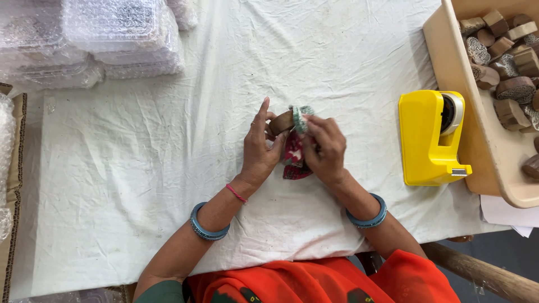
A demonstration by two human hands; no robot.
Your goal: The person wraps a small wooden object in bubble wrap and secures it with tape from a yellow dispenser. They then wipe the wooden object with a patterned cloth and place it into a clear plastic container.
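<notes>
My left hand [258, 148] grips a small brown wooden block [282, 121] with a pale carved face [302, 116], held over the middle of a white cloth [168, 168]. My right hand [324, 147] pinches the block's carved end and presses a red patterned piece of fabric [293, 157] that hangs below the block. Both hands touch each other around the block. Blue bangles sit on both wrists, and a pink thread on the left one.
A yellow tape dispenser [426, 137] stands to the right. Behind it a beige tray [449, 67] holds several carved wooden blocks [508, 56]. Bubble-wrapped packs [95, 39] pile at the far left. A cardboard edge [14, 185] runs along the left side.
</notes>
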